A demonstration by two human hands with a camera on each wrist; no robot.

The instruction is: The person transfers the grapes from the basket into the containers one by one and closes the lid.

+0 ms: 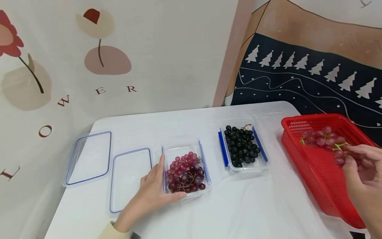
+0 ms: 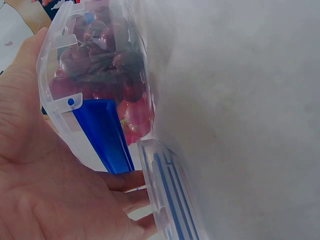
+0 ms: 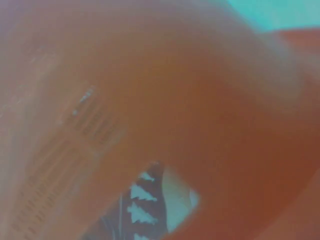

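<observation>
In the head view my left hand [image 1: 153, 191] rests against a clear plastic container [image 1: 176, 153], fingers extended along its left side and thumb at the near edge. Inside lie pink grapes [image 1: 182, 163] at the back and dark red grapes [image 1: 195, 181] in front. The left wrist view shows a blue latch flap [image 2: 106, 137] hanging from its side near my palm. At the far right my right hand [image 1: 365, 176] pinches a bunch of red grapes [image 1: 323, 137] by its stem end, over a red basket [image 1: 307, 186]. The right wrist view is mostly blurred by the hand.
Right of the middle stands another clear container [image 1: 249, 168] filled with black grapes [image 1: 240, 146]. Two clear lids with blue seals, a nearer lid [image 1: 131, 179] and a farther lid [image 1: 89, 159], lie on the left of the white table [image 1: 238, 205]. Patterned cloth hangs behind.
</observation>
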